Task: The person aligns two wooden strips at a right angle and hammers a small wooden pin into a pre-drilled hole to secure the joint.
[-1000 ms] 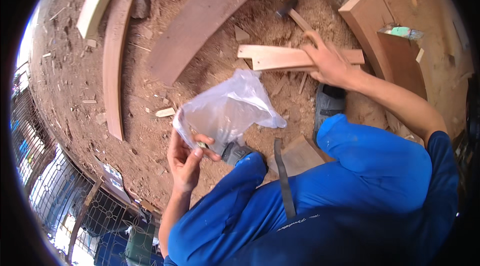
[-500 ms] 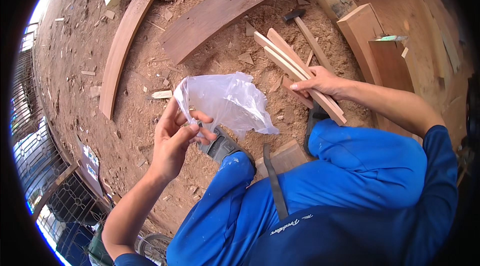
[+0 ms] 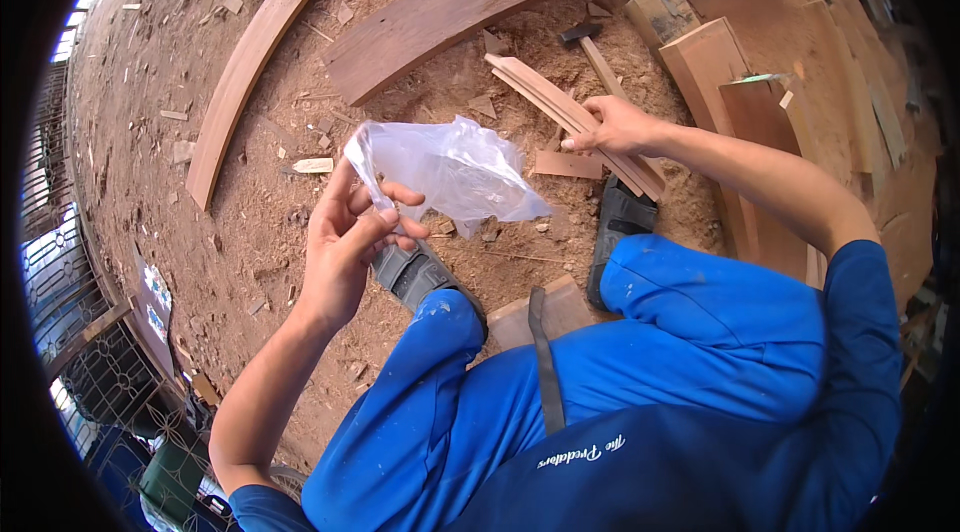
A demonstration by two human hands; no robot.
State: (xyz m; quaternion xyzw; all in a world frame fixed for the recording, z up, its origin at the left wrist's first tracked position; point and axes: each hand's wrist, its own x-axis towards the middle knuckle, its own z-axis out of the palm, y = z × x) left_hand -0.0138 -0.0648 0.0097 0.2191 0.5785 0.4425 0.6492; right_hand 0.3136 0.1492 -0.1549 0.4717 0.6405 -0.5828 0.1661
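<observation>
The bare right hand [image 3: 625,129], right of centre in the frame, is closed around a slim stack of pale reddish-brown wooden strips [image 3: 548,100] — fingers over the upper edge, thumb along the lower one — gripping it nearer its lower-right end. The stack's long axis runs slantwise, from its free end near the upper middle of the frame down to the right, where the short end juts out past the hand above a dark grey strapped sandal [image 3: 628,214]. To the left of that grip, at the middle of the frame, hangs a thin, crumpled, translucent white plastic bag [image 3: 455,172]; it spreads rightward toward the strips but shows apart from them. The bare left hand [image 3: 345,242], left of centre, is much the nearer to it, pinching a gathered edge between thumb and fingers that are only partly curled, with the palm otherwise loose; the exact contact is partly hidden. Between the bag and the lower end of the strips lies a small flat reddish-brown wooden piece [image 3: 568,165], and a dark-headed hammer with a pale wooden handle [image 3: 603,70] lies just above the right hand — untouched by its fingers as far as can be seen.
</observation>
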